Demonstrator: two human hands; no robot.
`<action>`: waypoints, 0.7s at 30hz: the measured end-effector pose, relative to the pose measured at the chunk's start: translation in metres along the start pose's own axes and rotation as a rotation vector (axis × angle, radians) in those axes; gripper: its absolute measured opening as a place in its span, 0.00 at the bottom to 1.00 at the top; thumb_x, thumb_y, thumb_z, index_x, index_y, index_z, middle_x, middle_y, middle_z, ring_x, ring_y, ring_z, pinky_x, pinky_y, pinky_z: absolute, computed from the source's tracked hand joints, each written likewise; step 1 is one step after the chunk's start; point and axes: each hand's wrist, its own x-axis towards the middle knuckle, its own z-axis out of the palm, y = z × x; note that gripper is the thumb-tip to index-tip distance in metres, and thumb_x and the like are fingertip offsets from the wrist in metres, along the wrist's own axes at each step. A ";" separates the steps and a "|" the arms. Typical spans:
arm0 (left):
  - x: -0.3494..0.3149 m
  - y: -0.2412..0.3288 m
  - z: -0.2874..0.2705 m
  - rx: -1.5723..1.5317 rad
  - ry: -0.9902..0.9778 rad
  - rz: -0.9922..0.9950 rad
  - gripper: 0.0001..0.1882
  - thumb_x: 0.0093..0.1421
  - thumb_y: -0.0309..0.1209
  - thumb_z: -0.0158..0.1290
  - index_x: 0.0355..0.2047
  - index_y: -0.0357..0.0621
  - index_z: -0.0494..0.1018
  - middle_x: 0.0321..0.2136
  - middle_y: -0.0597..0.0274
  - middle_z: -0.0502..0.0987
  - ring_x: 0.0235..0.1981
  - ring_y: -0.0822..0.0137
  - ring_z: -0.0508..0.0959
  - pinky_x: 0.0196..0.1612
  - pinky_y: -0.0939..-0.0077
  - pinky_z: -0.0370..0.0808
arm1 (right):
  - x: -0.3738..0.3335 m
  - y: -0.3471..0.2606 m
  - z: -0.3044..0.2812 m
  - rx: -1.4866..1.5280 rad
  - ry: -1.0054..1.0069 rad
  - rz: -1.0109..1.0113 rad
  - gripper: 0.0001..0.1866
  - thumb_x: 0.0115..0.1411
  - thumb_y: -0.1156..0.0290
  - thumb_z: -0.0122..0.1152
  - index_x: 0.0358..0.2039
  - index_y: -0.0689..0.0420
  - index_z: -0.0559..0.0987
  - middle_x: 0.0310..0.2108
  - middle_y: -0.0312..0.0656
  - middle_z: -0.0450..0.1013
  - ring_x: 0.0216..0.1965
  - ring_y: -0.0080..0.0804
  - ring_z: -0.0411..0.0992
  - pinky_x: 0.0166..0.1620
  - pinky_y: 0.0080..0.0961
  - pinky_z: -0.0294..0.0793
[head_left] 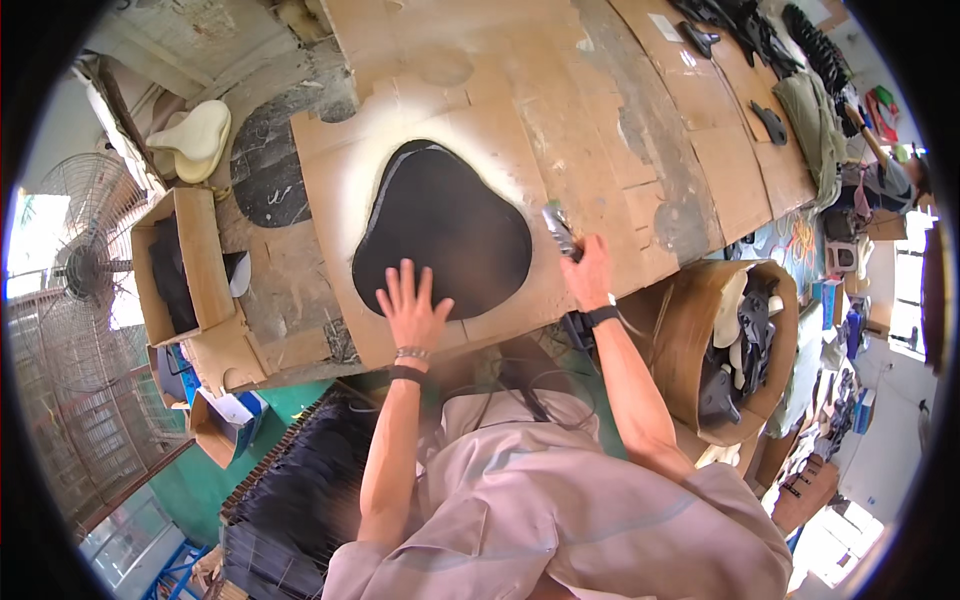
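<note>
Near edge of the tabletop (655, 235), about mid-length: left hand (415, 315) open, fingers spread over the near-left part of a black rounded-triangular piece (445, 225). Firm pressure or light touch, cannot tell. Right hand (590, 270) closed round a silvery-dark handheld tool (558, 228), held just right of the piece; its exact kind is too blurred to tell.

Piece lies on a cardboard sheet (320, 190), pale haze round its far side and flanks. Risks, my judgement: a dragging left palm could skew the piece or lift its near rim; a low swing of the tool could catch its right lobe; if the haze is tacky, fingers and piece could stick.

Toward the left end, an open cardboard box (215, 265) with dark material inside; a careless left elbow might knock it. Beyond it, a cream saddle-shaped piece (200, 138). Toward the far right corner, a small dark curved part (768, 124).
</note>
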 end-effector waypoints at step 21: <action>-0.010 0.022 0.044 -0.053 -0.058 -0.080 0.44 0.59 0.52 0.56 0.70 0.49 0.55 0.74 0.54 0.42 0.74 0.43 0.40 0.67 0.27 0.45 | -0.183 -0.166 -0.261 0.570 -0.151 0.166 0.33 0.50 0.85 0.48 0.61 0.63 0.67 0.43 0.44 0.78 0.26 0.19 0.75 0.29 0.17 0.75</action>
